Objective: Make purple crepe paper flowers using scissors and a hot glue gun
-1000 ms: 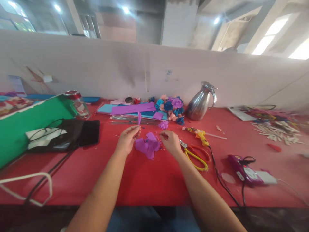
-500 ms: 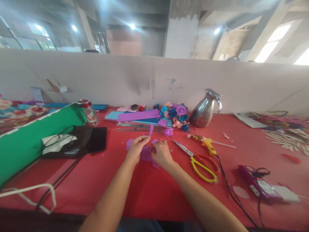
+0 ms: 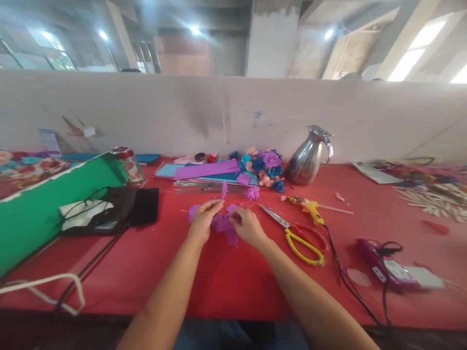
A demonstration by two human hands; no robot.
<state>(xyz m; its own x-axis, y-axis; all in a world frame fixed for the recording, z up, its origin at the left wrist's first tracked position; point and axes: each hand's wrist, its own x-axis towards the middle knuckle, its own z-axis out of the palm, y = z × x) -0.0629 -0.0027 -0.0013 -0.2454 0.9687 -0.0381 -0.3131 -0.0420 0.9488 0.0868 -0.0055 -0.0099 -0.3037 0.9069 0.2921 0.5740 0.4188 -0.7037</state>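
Note:
Pinched between the fingers of my left hand [image 3: 205,218] is a narrow purple paper piece [image 3: 224,190] that points upward. My right hand [image 3: 246,224] is just to the right, its fingers curled together over purple petals; what they hold, if anything, is too small to make out. Loose purple paper petals [image 3: 229,232] lie on the red table between and below the hands, with another petal [image 3: 193,212] left of my left hand. A finished purple flower [image 3: 252,193] lies beyond my right hand.
Scissors [image 3: 288,231] and a yellow glue gun [image 3: 311,211] lie to the right, near a purple power strip [image 3: 386,267]. Behind are purple strips [image 3: 206,169], paper flowers [image 3: 270,159] and a metal jug [image 3: 307,158]. A black phone [image 3: 145,206] lies left.
My right hand has shifted slightly right, away from my left hand, and more of the purple petals between them shows. The whole view has moved a little.

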